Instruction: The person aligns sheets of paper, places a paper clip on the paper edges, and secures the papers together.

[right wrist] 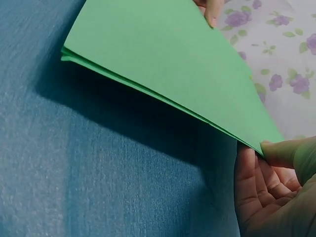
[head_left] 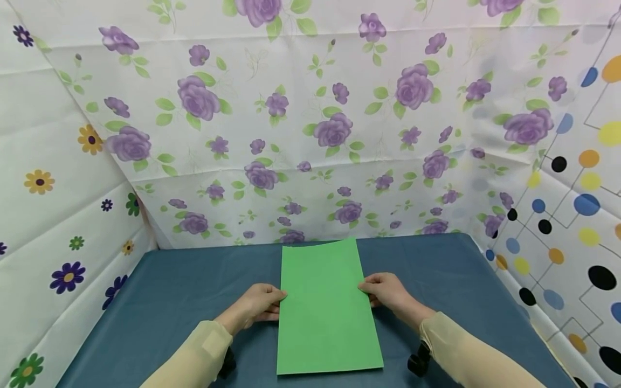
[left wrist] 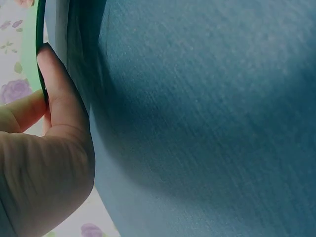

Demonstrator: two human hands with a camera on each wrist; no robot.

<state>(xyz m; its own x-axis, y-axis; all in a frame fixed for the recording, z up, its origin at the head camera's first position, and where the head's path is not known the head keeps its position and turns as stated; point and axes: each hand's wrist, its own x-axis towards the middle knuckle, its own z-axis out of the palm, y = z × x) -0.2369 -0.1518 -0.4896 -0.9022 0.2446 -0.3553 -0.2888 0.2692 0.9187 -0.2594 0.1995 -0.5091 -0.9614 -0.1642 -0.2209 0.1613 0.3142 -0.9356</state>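
A green sheet of paper [head_left: 326,312], folded into layers that show along its edge in the right wrist view, is held up over the table between both hands. My left hand [head_left: 262,303] pinches its left edge, thumb on the near face and fingers behind. On the opposite edge my right hand [head_left: 385,291] pinches the paper between thumb and curled fingers. From the left wrist, the left hand [left wrist: 54,133] appears at the paper's thin edge. In the right wrist view the paper [right wrist: 163,64] casts a shadow on the cloth below.
A dark blue cloth [head_left: 208,275] covers the table. Behind it hangs a white curtain [head_left: 301,129] with purple flowers. Side curtains stand at left [head_left: 63,226] and right [head_left: 572,215], close along the table's edges. A dark wrist device [head_left: 419,360] sits below the right sleeve.
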